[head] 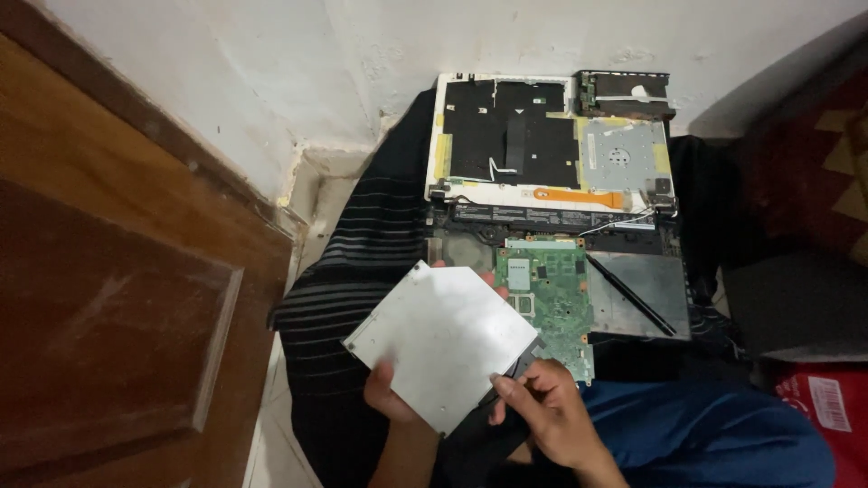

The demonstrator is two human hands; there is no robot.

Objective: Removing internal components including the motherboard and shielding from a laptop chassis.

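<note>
My left hand [391, 394] holds a flat, square silver drive [441, 339] from underneath, thumb on its near corner and fingertips showing past its far edge. My right hand [547, 411] pinches the drive's dark front edge at the lower right. The drive is tilted and hovers over my lap, just left of a green circuit board [553, 298] that sits in an opened laptop base [642, 294]. Behind it lies the white-framed upper case [506, 136] with black film, an orange ribbon cable and a silver metal plate [619, 155].
A brown wooden door [117, 298] fills the left side. A white wall [298, 72] runs behind. Striped dark cloth [348, 271] lies under the laptop parts. A dark cushion and a red package [827, 407] are at the right. My blue trouser leg [705, 429] is at the bottom.
</note>
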